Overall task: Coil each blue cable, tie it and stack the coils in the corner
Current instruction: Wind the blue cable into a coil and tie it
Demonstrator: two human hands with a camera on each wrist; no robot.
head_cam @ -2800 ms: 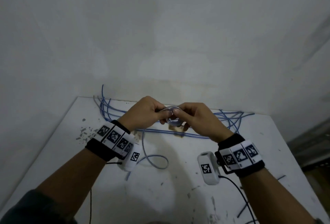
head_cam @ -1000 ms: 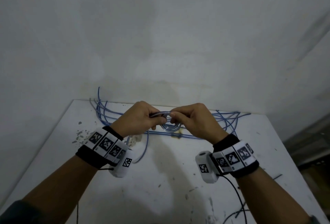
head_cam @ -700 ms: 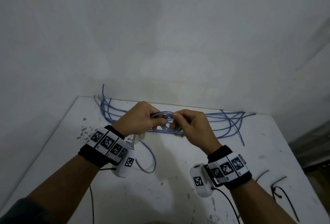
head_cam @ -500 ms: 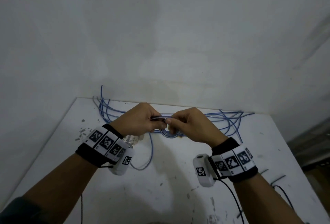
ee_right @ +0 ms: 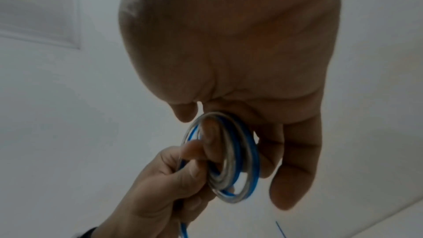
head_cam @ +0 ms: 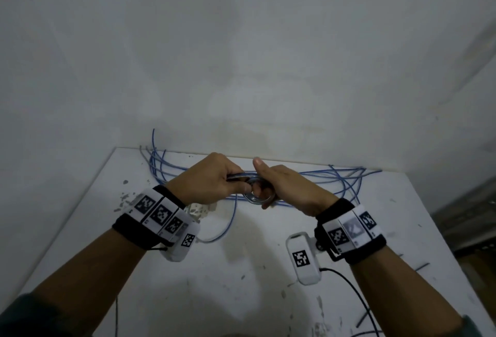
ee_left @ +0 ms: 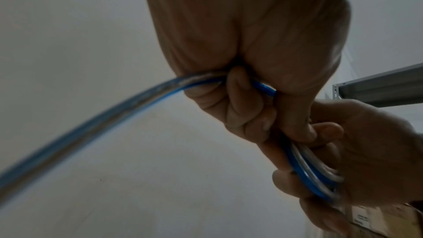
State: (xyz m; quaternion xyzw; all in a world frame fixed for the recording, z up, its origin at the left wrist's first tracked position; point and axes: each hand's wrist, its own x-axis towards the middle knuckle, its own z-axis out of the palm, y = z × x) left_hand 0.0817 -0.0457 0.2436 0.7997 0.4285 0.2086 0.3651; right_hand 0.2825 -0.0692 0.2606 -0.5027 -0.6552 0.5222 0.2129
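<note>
A small coil of blue cable [head_cam: 257,199] is held above the white table [head_cam: 241,296] between both hands. My left hand [head_cam: 241,186] pinches the coil's left side, and the cable's loose tail [head_cam: 231,218] runs out under it down to the table. My right hand [head_cam: 264,194] curls its fingers round the coil's right side, with the thumb raised. In the left wrist view the coil [ee_left: 304,167] sits in both fists and the tail [ee_left: 91,128] sweeps off to the left. The right wrist view has the coil [ee_right: 249,144] edge-on. Several loose blue cables [head_cam: 335,178] lie along the back wall.
The wall [head_cam: 241,68] stands right behind the table. Chipped paint [head_cam: 124,197] marks the left side. Black wires [head_cam: 357,291] trail over the front right. The table's right edge [head_cam: 440,229] borders a dark shelf unit.
The hands have kept turning the coil between them. The loose tail on the table has swung and grown shorter. My right thumb has lifted off the coil.
</note>
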